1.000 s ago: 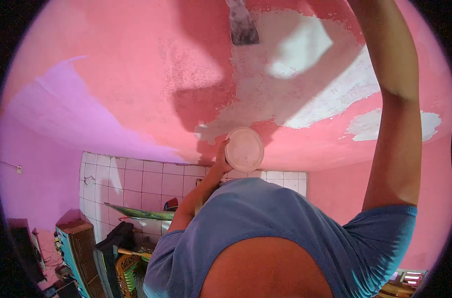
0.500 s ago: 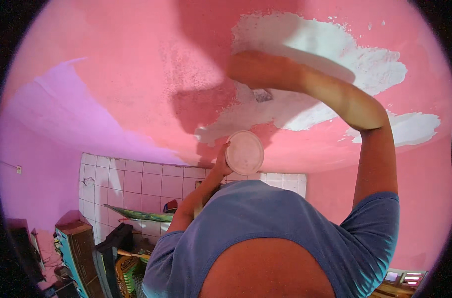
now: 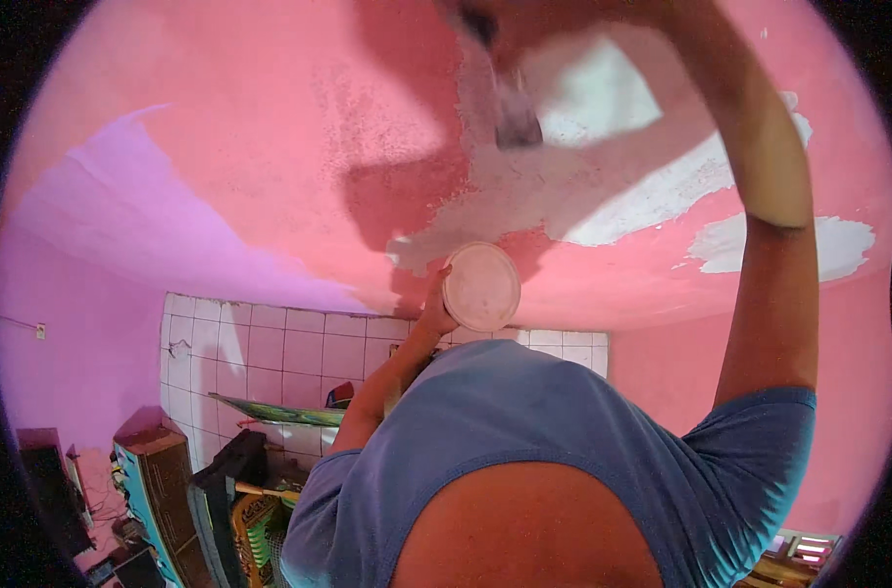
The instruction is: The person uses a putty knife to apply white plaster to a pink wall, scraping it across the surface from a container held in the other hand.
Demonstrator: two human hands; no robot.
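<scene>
In my left hand (image 3: 436, 312) is a round, pale tub (image 3: 482, 287), gripped at its left rim in front of my chest. My right arm reaches up high, and the right hand (image 3: 544, 29) is closed round a flat-bladed putty knife (image 3: 518, 122). Motion blurs that hand and much of the tool. The blade lies over a pale, ragged-edged patch (image 3: 603, 211) on the pink wall (image 3: 250, 147). Shadow from my arm falls across the patch. The tub sits well below the blade, apart from it.
A smaller pale patch (image 3: 828, 245) shows at the right. To the left is a purple wall area (image 3: 74, 255). White tiles (image 3: 299, 343) line the wall lower down. Beside me at lower left stand a box-like cabinet (image 3: 157, 446), a dark screen (image 3: 54, 500) and a chair (image 3: 255, 514).
My right hand has swung upward, carrying the putty knife higher over the pale patch. The left hand and tub sit slightly higher in the picture.
</scene>
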